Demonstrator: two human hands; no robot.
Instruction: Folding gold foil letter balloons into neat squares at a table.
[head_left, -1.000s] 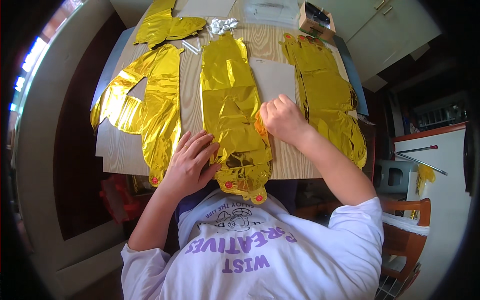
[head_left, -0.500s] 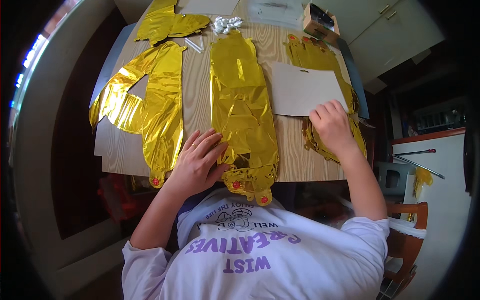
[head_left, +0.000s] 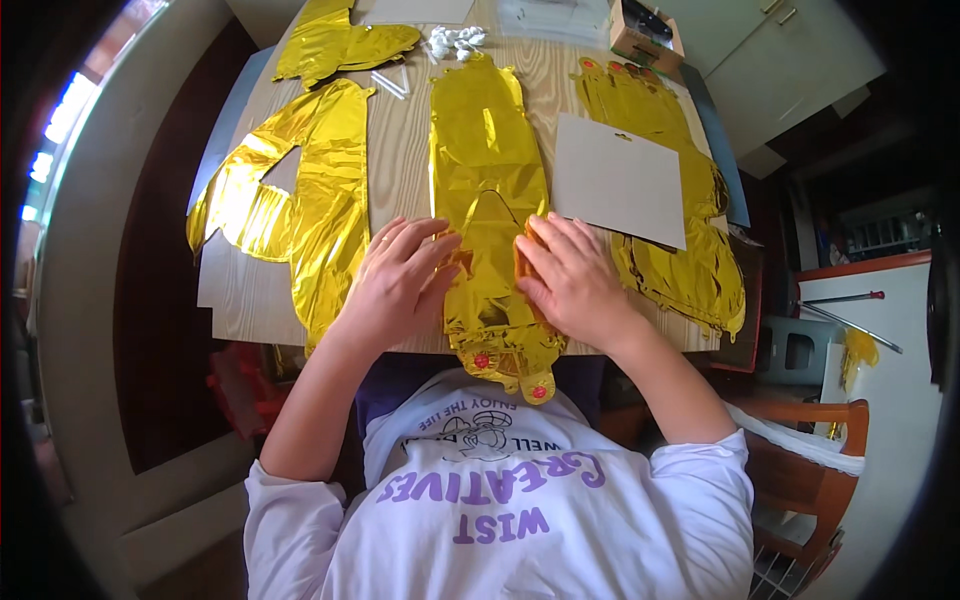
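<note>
A flat gold foil balloon (head_left: 487,160), long and narrow, lies lengthwise on the table in front of me. At its near end are tabs with red round marks, and these hang over the table edge. My left hand (head_left: 400,275) rests on its left edge, fingers stretched and thumb apart. On the right edge lies my right hand (head_left: 575,275), its fingers spread over the foil. The foil mirrors the fingertips of both hands. Beside my right hand, a white card (head_left: 620,180) with a hang hole covers part of another stack of gold foil balloons (head_left: 690,285).
To the left lies a gold foil balloon (head_left: 330,200) shaped like a four, with another gold foil piece (head_left: 345,50) behind it. White straws (head_left: 390,85), a white bundle (head_left: 457,42) and a small open box (head_left: 645,38) are farther back. A wooden chair (head_left: 815,470) stands at right.
My right hand has left the white card and come over to the middle balloon's right edge. The card lies slightly turned. My left hand has moved a little farther up the balloon.
</note>
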